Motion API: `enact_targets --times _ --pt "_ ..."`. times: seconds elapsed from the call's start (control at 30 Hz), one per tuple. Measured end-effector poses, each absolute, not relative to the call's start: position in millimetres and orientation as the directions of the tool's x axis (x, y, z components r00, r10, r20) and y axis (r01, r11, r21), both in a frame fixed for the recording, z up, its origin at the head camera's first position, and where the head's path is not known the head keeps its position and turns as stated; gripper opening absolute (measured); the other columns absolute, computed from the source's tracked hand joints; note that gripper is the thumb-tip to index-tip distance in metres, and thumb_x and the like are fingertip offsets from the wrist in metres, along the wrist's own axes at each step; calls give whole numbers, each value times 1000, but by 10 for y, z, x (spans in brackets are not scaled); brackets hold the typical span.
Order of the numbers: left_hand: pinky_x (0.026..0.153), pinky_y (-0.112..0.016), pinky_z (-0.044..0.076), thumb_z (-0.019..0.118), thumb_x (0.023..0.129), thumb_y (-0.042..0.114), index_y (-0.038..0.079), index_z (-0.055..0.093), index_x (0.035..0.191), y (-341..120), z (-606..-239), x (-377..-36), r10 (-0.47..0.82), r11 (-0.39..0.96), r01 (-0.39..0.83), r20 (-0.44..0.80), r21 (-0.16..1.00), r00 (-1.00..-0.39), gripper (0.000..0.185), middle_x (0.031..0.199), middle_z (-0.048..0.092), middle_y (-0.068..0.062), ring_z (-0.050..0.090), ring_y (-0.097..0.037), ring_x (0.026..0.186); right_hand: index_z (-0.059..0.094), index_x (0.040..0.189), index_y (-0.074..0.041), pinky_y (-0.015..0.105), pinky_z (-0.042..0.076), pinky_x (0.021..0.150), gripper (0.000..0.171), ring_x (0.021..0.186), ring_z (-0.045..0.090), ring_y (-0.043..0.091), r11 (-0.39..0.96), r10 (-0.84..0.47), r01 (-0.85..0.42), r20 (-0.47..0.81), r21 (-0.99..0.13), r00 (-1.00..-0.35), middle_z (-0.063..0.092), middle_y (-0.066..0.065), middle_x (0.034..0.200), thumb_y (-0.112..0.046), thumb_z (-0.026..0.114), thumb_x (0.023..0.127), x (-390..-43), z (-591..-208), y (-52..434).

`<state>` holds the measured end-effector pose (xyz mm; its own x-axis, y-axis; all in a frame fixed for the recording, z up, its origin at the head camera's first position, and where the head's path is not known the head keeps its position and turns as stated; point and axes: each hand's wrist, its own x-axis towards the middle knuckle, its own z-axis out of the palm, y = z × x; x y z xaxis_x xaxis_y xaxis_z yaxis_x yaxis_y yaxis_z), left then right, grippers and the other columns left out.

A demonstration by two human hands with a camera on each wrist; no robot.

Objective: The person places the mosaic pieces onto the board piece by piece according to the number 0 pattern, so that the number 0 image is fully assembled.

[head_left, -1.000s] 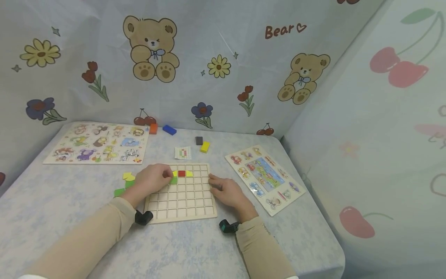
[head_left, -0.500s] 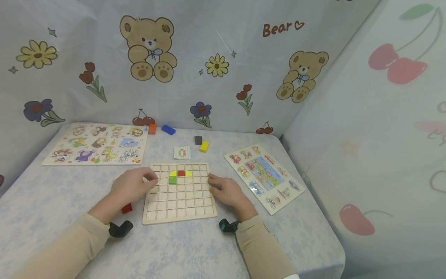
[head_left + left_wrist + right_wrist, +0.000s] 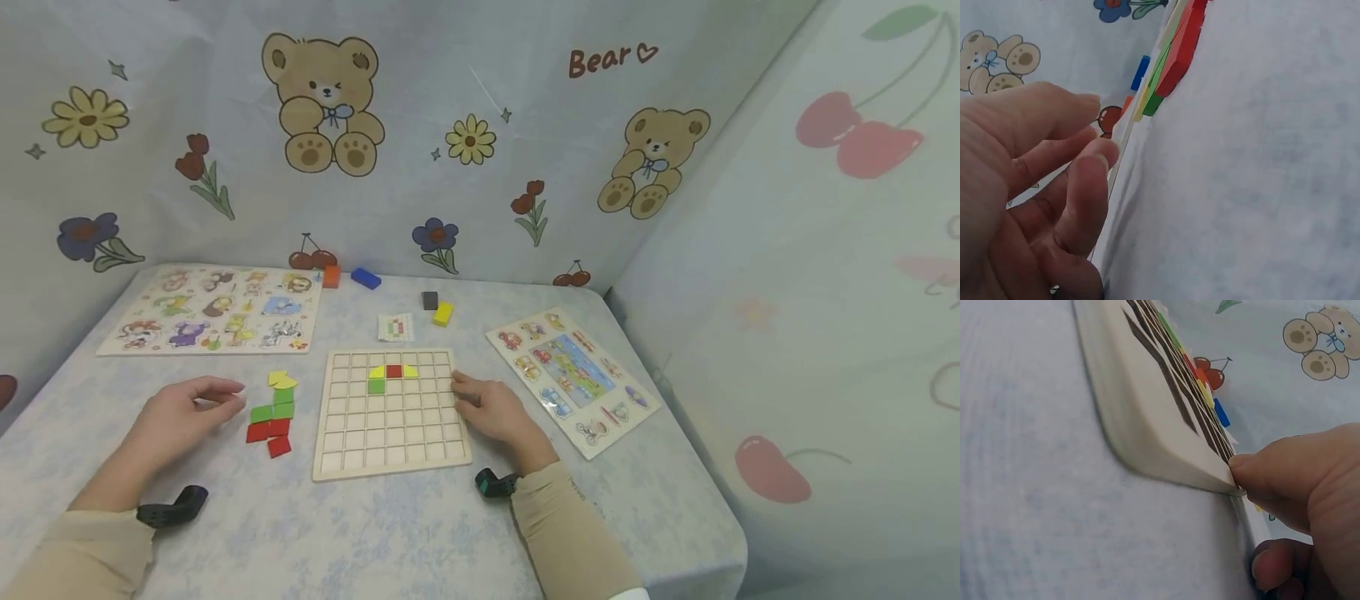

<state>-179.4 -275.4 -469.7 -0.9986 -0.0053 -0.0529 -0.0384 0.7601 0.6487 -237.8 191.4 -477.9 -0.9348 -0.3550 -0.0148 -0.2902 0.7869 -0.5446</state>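
Note:
The square wooden grid board [image 3: 393, 422] lies flat on the table. Near its top row sit a red square tile [image 3: 394, 372] with a yellow curved tile on each side and a green square tile [image 3: 377, 386] below. My right hand [image 3: 491, 410] holds the board's right edge, thumb at the rim in the right wrist view. To the left of the loose tiles is my left hand [image 3: 183, 410], its fingers loosely bent around nothing. Those tiles are yellow [image 3: 282, 381], green [image 3: 282, 410] and red [image 3: 279, 427], grouped left of the board.
Behind the board lies a small pattern card [image 3: 396, 327]. Black [image 3: 430, 301], yellow [image 3: 443, 314], blue [image 3: 366, 278] and orange [image 3: 332, 277] blocks stand toward the back. An animal puzzle [image 3: 210, 308] is at back left, a vehicle puzzle [image 3: 573, 382] at right.
My left hand has withdrawn from the green tile on the board, leftward past the loose tiles, which are now uncovered. My right hand has stayed at the board's edge.

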Motion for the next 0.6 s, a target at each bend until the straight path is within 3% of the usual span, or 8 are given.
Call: enact_targets --times 0.27,0.6 --pt "66 -31 43 77 85 59 9 68 127 -2663 -4740 -1794 42 819 -36 -123 573 -992 66 100 69 -4 60 -23 89 64 141 -18 43 39 117 40 145 46 16 789 -354 -292 -12 -541 -935 48 -13 156 -27 63 102 -2363 -4767 1909" --pt "69 -32 44 80 86 50 11 74 121 -2621 -4730 -1764 50 819 -22 -110 573 -993 53 104 71 -5 61 -25 93 64 141 -17 41 39 117 40 145 46 17 785 -361 -301 -5 -541 -933 48 -11 156 -26 63 102 -2358 -4758 1902"
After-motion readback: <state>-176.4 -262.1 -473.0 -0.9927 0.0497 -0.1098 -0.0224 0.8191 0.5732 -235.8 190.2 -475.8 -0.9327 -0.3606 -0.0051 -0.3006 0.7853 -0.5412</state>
